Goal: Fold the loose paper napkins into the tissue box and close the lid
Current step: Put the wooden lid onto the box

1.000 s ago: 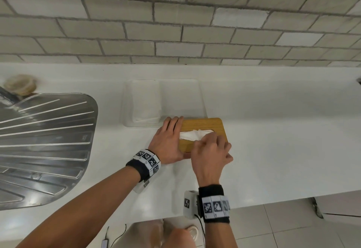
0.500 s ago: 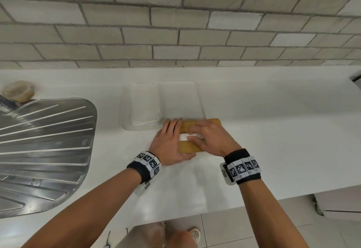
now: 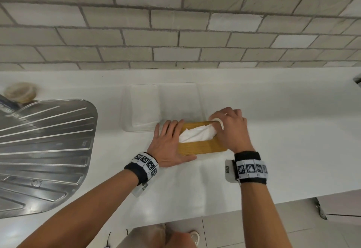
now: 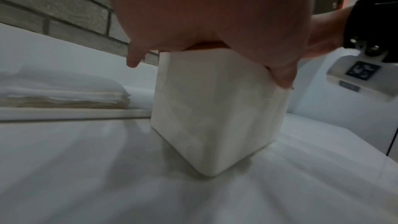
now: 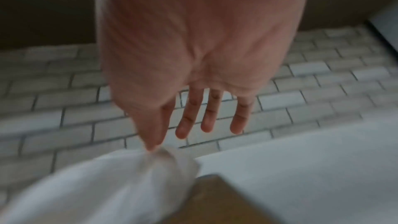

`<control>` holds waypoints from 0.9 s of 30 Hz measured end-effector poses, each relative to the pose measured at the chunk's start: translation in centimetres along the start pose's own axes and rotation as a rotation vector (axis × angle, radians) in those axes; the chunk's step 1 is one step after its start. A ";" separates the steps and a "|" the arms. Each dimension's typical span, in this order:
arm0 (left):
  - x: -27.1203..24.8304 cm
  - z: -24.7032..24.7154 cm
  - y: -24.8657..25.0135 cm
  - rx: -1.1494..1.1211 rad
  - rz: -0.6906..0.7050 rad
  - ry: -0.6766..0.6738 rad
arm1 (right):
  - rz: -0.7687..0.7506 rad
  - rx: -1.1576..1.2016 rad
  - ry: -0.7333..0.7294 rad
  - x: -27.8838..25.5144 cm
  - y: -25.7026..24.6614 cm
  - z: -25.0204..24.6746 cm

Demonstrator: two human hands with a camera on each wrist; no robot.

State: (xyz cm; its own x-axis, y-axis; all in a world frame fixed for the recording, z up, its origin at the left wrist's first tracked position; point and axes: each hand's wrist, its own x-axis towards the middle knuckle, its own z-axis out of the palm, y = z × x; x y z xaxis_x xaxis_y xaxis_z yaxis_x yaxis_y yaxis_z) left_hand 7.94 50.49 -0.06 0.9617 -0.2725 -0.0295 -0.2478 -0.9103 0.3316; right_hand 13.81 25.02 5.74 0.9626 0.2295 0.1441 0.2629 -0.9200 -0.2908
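Observation:
The tissue box has a wooden lid and a white body and stands on the white counter. My left hand lies flat on the lid's left end, with its thumb down the box's front side. A white napkin sticks out of the lid's slot and stretches to the right. My right hand is at the lid's right end. Its thumb and forefinger pinch the napkin's tip, and the other fingers are held straight. The lid sits on the box.
Just behind the box stands a clear tray holding a flat stack of napkins. A steel drainboard fills the left. A round beige object sits at the far left. The counter's front edge is near my wrists.
My right hand has moved from the middle of the lid to its right end, drawing the napkin out of the slot. The left hand has stayed on the lid.

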 end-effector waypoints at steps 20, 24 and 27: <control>3.3 -1.3 0.3 -0.032 0.645 0.334 | -0.094 0.212 0.100 -2.8 -2.5 6.5; 3.0 -2.8 -3.0 -0.328 0.330 0.086 | -0.062 0.513 -0.042 -2.5 -0.4 4.4; 2.7 -3.9 -5.5 -0.404 0.335 -0.052 | 0.000 0.656 -0.075 -2.2 1.0 4.2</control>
State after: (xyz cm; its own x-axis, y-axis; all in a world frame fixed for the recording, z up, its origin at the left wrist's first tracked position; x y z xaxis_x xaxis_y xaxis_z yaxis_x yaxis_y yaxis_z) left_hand 12.39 55.96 1.74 0.8279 -0.5524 0.0974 -0.4660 -0.5807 0.6676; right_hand 12.20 24.97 1.13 0.9584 0.2726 0.0845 0.2253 -0.5409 -0.8104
